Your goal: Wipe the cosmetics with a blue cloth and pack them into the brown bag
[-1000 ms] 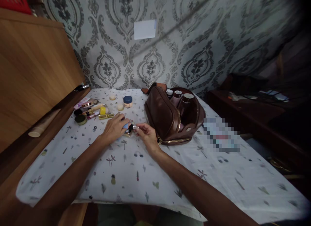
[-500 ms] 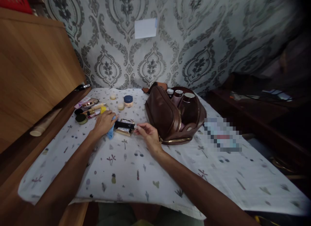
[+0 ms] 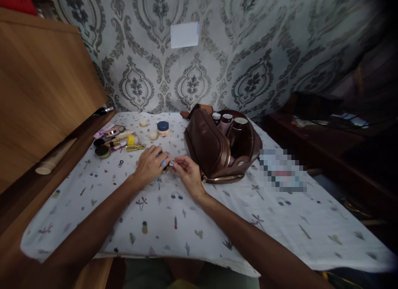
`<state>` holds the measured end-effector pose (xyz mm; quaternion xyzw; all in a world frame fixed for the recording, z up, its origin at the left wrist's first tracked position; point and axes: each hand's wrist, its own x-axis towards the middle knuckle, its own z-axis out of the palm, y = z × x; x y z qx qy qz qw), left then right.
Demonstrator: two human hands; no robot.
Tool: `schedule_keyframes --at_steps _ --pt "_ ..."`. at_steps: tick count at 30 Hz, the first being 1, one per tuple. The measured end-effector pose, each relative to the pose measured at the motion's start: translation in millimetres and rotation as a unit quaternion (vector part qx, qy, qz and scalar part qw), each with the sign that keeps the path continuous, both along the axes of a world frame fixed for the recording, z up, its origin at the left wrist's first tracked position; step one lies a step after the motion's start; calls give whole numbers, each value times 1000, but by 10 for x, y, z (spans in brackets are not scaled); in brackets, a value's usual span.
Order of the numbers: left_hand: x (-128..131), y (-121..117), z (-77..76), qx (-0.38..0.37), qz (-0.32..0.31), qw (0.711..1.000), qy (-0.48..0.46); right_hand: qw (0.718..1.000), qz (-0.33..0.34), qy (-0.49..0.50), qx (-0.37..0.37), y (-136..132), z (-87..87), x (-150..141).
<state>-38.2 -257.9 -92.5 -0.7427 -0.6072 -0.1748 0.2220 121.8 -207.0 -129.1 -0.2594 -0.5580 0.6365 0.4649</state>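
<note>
The left hand (image 3: 151,166) grips a blue cloth (image 3: 163,160) around a slim black tube (image 3: 168,164), its silver end pinched by the right hand (image 3: 189,176).

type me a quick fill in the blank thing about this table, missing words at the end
The lid of the round peach-coloured jar is dark ____. In the open brown leather bag, the number of upright bottles showing pale round caps is ____. In colour, the end of the slim item that the right hand pinches is ____. From the camera's view, the bag stands to the ____ of the jar.

Missing words: blue; three; silver; right
</note>
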Motion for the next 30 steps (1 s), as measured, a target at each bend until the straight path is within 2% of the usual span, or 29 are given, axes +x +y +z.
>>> schedule_keyframes --at_steps 7,11,18,26,30 --pt "-445 88 2 -26 91 995 -44 1000 -13 -5 -18 40 29 -2" --pt "-584 107 -30 -46 130 988 -70 1000 -6 -14 -22 43 28 17" --pt "-555 87 -27 -23 115 991 -70 993 51 -29 -98 33 -2 13" --pt "-576 77 -17 -5 125 991 -49 988 100 -96 -74 62 9 33" --pt "-538 56 56 28 147 987 -50 987 112 -87 -75 49 18 44"
